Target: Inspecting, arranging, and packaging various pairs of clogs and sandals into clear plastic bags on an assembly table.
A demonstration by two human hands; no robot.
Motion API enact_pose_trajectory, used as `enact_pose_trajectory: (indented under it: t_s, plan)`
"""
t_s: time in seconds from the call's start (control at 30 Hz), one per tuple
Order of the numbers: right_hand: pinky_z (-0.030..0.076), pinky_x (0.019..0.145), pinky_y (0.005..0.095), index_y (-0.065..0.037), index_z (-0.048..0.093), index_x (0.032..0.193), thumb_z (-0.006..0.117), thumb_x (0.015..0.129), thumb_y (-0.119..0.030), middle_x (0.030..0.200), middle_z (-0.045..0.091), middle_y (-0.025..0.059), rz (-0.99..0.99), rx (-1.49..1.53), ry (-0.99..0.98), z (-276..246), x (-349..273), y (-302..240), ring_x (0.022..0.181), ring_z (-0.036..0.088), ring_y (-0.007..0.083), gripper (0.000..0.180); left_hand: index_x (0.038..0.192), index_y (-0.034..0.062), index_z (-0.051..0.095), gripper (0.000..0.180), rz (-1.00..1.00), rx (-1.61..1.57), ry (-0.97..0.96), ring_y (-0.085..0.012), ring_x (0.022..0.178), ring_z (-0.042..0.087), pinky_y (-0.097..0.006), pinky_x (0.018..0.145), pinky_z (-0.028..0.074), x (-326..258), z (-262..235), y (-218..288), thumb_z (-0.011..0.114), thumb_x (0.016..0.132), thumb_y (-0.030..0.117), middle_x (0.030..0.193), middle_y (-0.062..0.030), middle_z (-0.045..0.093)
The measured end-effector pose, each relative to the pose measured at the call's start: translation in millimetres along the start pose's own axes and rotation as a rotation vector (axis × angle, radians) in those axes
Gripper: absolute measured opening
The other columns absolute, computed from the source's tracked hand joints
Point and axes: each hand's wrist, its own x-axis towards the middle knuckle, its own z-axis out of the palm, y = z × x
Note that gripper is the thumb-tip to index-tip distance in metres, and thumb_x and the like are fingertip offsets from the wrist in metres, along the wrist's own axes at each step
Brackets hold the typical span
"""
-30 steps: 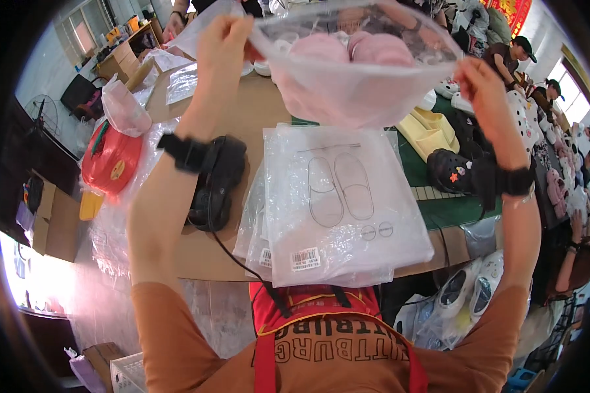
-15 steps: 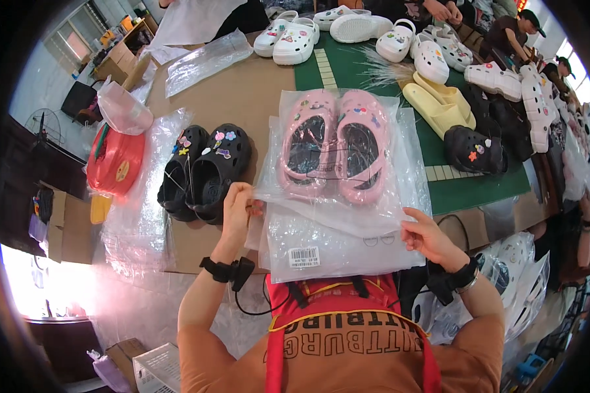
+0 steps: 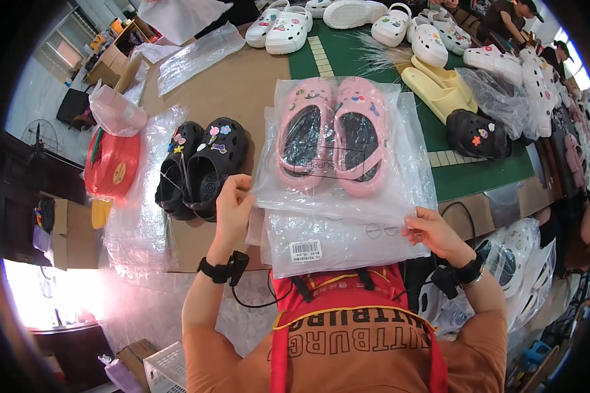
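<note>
In the head view, black clogs [image 3: 200,167] are lying just beside the left hand [image 3: 231,206], yellow slippers [image 3: 439,82] beyond the right hand [image 3: 432,232]. Both hands are pinching the near corners of the bag [image 3: 337,196] of pink clogs [image 3: 331,134], toes pointing away, lengthwise from the person. Spare bags [image 3: 334,245] are lying beneath, overhanging the table [image 3: 242,85] edge.

I see black clogs [image 3: 203,167] on the table [image 3: 242,85] at left, a red hat [image 3: 115,164] beyond them, yellow slippers [image 3: 439,88], white clogs [image 3: 278,29] farther back.
</note>
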Motion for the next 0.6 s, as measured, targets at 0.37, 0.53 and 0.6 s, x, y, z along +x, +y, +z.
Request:
enact_pose_trajectory:
  t_s: [0.37,0.53,0.6]
  plan:
    - [0.043,0.062,0.0250,-0.004,0.050,0.087,0.056,0.084,-0.021,0.076,0.058,0.0087,-0.049,0.060,-0.112,9,3,2,0.068,0.055,0.0136,0.018,0.109,0.0128,0.051,0.047,0.892,0.634,-0.358,-0.0296,0.103,0.044,-0.044,0.087,0.032,-18,83,92,0.066,0.064,0.016,0.109,-0.0102,0.047]
    - [0.044,0.062,0.0246,-0.005,0.050,0.088,0.056,0.085,-0.025,0.079,0.059,0.0096,-0.094,0.080,-0.105,12,3,-1,0.070,0.056,0.0132,0.021,0.101,0.0086,0.055,0.037,1.006,0.829,-0.208,-0.0268,0.095,0.048,-0.039,0.081,0.037,-1,107,78,0.055,0.065,0.008,0.101,-0.0082,0.051]
    - [0.044,0.059,0.0228,-0.007,0.046,0.084,0.057,0.083,-0.031,0.079,0.060,0.0083,-0.061,0.014,-0.145,12,-5,2,0.066,0.055,0.0111,0.026,0.098,0.0079,0.056,0.033,1.030,0.747,-0.254,-0.0261,0.091,0.049,-0.038,0.078,0.038,4,109,84,0.055,0.065,0.008,0.095,-0.0074,0.053]
